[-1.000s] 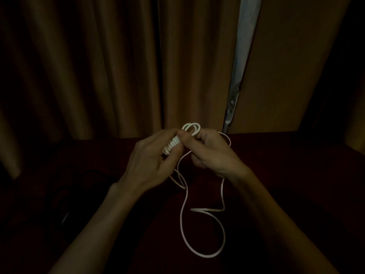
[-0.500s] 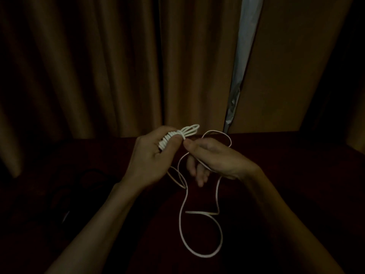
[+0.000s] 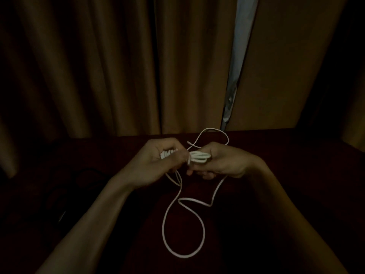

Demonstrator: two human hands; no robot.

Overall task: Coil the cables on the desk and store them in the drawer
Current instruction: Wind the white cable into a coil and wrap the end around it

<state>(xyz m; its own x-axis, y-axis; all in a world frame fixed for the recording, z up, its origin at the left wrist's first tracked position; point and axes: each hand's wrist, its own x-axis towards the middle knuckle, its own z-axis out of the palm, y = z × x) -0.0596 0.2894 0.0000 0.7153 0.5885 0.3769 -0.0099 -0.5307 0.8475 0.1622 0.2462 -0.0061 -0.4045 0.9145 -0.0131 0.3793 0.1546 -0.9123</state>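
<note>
My left hand (image 3: 156,165) grips one end of the white cable (image 3: 198,156) bundle and my right hand (image 3: 225,163) pinches the loops at the other end, so it lies sideways between them. The loose part (image 3: 165,230) hangs toward me in a big loop over the desk (image 3: 296,175). I think there is more room near me than by the curtain (image 3: 98,76).
</note>
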